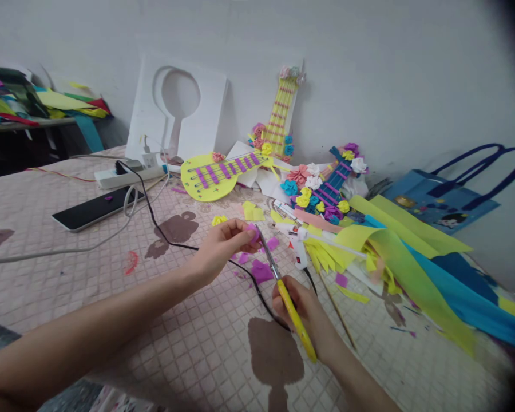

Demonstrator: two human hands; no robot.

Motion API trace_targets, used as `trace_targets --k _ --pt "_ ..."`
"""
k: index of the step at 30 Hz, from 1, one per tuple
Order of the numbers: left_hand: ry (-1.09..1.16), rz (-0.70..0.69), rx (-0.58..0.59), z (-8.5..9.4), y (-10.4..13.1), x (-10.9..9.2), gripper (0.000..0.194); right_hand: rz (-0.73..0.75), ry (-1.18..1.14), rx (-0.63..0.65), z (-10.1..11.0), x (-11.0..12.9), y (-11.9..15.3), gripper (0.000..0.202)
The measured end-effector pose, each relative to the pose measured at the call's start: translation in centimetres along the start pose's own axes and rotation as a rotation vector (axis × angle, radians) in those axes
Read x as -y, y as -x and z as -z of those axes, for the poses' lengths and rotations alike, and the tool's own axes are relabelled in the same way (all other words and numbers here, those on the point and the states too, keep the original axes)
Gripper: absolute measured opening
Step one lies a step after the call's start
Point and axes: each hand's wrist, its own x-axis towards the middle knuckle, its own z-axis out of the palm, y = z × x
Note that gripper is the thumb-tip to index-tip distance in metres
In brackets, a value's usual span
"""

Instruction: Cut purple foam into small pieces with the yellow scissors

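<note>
Between the thumb and fingers of my left hand [223, 246] is a small piece of purple paper [253, 232]. My right hand [302, 309] grips a pair of scissors [292, 309] by their yellow handles. The metal blades reach up to the purple paper; whether they are cutting into it cannot be made out. Below the blades, purple paper scraps [261, 271] lie on the checked tablecloth. A white hot glue gun [299, 252] rests just beyond my right hand, its black cord trailing over the table. A thin wooden stick [337, 312] lies to the right.
Decorated paper guitars [212, 177] stand and lie toward the wall, with a white cut-out board [143, 109] behind. At left are a power strip [129, 176] and a dark tablet-like device [96, 209]. Yellow and blue paper sheets [420, 274] and a blue bag [446, 200] occupy the right.
</note>
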Motion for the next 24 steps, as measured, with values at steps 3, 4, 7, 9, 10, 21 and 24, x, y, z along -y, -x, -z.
trace_targets --k 3,4,7,9,10,21,24 --pt "0.013 0.0 0.001 -0.02 -0.04 -0.1 0.022 0.003 0.006 0.003 0.01 0.07 0.04 0.047" --pt "0.012 0.0 -0.001 -0.02 -0.06 -0.11 0.022 0.004 0.013 0.001 0.04 0.02 0.05 0.047" --pt "0.002 -0.005 -0.005 0.02 -0.13 -0.11 0.022 0.018 0.026 -0.005 0.13 -0.14 0.1 0.045" --pt "-0.009 -0.006 -0.006 0.05 -0.14 -0.12 0.022 0.019 0.01 0.003 0.12 -0.15 0.12 0.044" --pt "-0.014 -0.006 -0.005 0.07 -0.14 -0.14 0.022 0.017 0.0 0.005 0.1 -0.13 0.12 0.043" --pt "0.006 -0.001 0.006 0.08 -0.15 -0.36 0.022 0.086 0.129 0.022 0.37 -0.35 0.23 0.04" --pt "-0.017 0.001 0.017 0.09 -0.13 -0.37 0.022 0.126 0.188 0.044 0.63 -0.56 0.31 0.042"
